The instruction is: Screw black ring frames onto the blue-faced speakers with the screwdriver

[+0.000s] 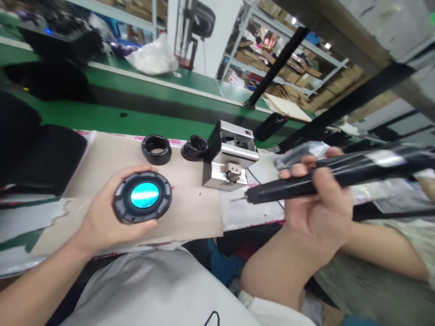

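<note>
My left hand grips a round black housing by its edge, with the thumb below and fingers above. A shiny cyan lens sits in the middle of the housing, facing up. On the right, my right hand is wrapped around a black electric screwdriver, raised above the table's edge. Its thin bit points left, apart from the housing. Between the hands, farther back, stands a silver and black screw feeder. A black ring and a second black ring-shaped part lie beside it.
Brown board covers the worktop. Behind it runs a green conveyor bench carrying a white plastic bag. A black chair-like shape stands at left. Another person's forearm reaches in at right, near clear plastic bags.
</note>
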`<state>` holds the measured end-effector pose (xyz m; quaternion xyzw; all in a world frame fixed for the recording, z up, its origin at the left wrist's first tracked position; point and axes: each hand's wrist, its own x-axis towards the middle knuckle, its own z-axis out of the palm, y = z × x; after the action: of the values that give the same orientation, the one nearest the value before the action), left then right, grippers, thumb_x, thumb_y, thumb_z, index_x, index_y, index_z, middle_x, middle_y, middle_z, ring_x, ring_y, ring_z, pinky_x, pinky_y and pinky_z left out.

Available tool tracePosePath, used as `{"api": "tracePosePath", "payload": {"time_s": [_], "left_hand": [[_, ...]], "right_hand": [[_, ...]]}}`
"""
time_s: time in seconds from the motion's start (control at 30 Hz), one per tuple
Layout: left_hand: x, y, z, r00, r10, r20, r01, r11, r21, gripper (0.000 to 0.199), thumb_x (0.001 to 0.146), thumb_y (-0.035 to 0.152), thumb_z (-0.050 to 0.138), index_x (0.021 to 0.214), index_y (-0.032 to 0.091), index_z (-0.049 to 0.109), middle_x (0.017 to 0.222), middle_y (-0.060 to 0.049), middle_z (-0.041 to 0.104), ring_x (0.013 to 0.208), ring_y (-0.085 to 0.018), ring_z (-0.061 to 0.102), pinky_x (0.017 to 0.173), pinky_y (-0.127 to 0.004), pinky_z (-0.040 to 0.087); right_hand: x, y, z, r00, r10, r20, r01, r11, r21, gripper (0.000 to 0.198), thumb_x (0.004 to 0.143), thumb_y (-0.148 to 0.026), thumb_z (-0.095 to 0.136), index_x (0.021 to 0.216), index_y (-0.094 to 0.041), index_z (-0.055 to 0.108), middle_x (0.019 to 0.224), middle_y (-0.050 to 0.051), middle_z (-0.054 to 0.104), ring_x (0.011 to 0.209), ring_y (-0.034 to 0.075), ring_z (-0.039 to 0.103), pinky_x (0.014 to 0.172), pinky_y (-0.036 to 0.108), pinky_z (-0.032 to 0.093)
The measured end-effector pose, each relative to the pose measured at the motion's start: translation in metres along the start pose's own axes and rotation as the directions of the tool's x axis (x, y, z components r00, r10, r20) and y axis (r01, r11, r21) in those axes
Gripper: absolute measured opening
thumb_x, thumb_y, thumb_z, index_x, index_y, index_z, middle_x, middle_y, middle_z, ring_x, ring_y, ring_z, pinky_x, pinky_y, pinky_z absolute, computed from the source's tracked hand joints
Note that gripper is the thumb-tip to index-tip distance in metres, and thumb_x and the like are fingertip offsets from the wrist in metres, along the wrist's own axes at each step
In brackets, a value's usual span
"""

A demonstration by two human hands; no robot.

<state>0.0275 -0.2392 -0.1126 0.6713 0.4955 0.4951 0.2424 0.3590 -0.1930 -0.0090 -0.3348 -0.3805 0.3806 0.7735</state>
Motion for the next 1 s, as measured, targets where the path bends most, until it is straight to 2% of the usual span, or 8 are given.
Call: {"api": "tracePosePath", "payload": {"time_s": [0.13,0.23,0.3,0.4,0.5,0.67,0.83,1.0], "left_hand": [[0.011,0.002,0.018,0.999,-0.026,0.023,0.026,0.999,0.024,0.086,0.069,0.043,0.095,0.146,0.025,0.063,0.141,-0.010,0.075,0.132,-0.035,0.072,0.118,-0.046,0.057],[0.024,0.010,0.041,0.996,0.011,0.090,-0.009,1.000,-0.029,0.086,0.069,0.044,0.096,0.147,0.027,0.063,0.141,-0.008,0.075,0.129,-0.035,0.074,0.112,-0.045,0.061],[0.031,0.016,0.054,0.991,0.028,0.128,-0.018,0.996,-0.083,0.088,0.067,0.041,0.098,0.146,0.026,0.064,0.143,-0.009,0.075,0.130,-0.034,0.073,0.112,-0.045,0.061],[0.036,0.022,0.066,0.991,0.041,0.126,-0.025,0.992,-0.125,0.090,0.065,0.036,0.101,0.146,0.025,0.064,0.144,-0.010,0.074,0.133,-0.035,0.071,0.118,-0.048,0.057],[0.036,0.022,0.068,0.993,0.064,0.104,-0.050,0.990,-0.128,0.088,0.063,0.035,0.101,0.144,0.026,0.066,0.142,-0.010,0.075,0.132,-0.036,0.072,0.118,-0.051,0.057],[0.035,0.019,0.065,0.989,0.071,0.133,-0.054,0.991,-0.126,0.091,0.061,0.033,0.102,0.145,0.027,0.065,0.143,-0.010,0.074,0.133,-0.037,0.071,0.121,-0.054,0.055],[0.036,0.018,0.065,0.987,0.070,0.147,-0.052,0.991,-0.125,0.093,0.062,0.035,0.103,0.145,0.027,0.064,0.144,-0.011,0.074,0.134,-0.036,0.070,0.123,-0.053,0.051],[0.036,0.017,0.067,0.989,0.066,0.135,-0.045,0.988,-0.149,0.092,0.062,0.035,0.103,0.144,0.027,0.063,0.143,-0.012,0.074,0.132,-0.036,0.071,0.123,-0.053,0.051]], "right_hand": [[0.007,-0.002,0.000,0.991,-0.130,0.018,0.121,0.962,0.246,0.035,0.086,-0.037,0.089,0.106,-0.027,0.062,0.084,-0.006,0.068,0.065,0.007,0.065,0.064,0.018,0.061],[0.014,0.009,0.012,0.989,-0.127,0.074,0.116,0.984,0.132,0.037,0.091,-0.047,0.085,0.103,-0.030,0.054,0.059,-0.013,0.050,0.044,0.010,0.047,0.047,0.024,0.050],[0.022,0.017,0.019,0.984,-0.122,0.131,0.120,0.992,0.026,0.034,0.094,-0.044,0.083,0.104,-0.031,0.053,0.063,-0.011,0.051,0.048,0.011,0.049,0.049,0.029,0.048],[0.033,0.028,0.028,0.980,-0.103,0.169,0.120,0.988,-0.093,0.055,0.079,-0.058,0.096,0.104,-0.034,0.053,0.071,-0.008,0.050,0.054,0.010,0.047,0.048,0.033,0.045],[0.041,0.039,0.034,0.975,-0.086,0.205,0.118,0.982,-0.150,0.068,0.073,-0.077,0.093,0.098,-0.029,0.052,0.069,-0.011,0.046,0.052,0.005,0.042,0.041,0.026,0.041],[0.040,0.056,0.038,0.947,-0.196,0.254,0.217,0.975,-0.057,0.037,0.101,-0.055,0.074,0.094,-0.025,0.052,0.060,-0.014,0.049,0.042,0.004,0.045,0.035,0.017,0.034],[0.038,0.056,0.034,0.939,-0.040,0.341,0.104,0.980,-0.172,0.061,0.088,-0.083,0.071,0.094,-0.026,0.050,0.057,-0.012,0.046,0.041,0.009,0.047,0.041,0.023,0.036],[0.039,0.061,0.027,0.933,0.014,0.360,0.064,0.977,-0.203,0.068,0.085,-0.091,0.068,0.093,-0.027,0.048,0.057,-0.010,0.048,0.043,0.011,0.049,0.042,0.026,0.036]]}}
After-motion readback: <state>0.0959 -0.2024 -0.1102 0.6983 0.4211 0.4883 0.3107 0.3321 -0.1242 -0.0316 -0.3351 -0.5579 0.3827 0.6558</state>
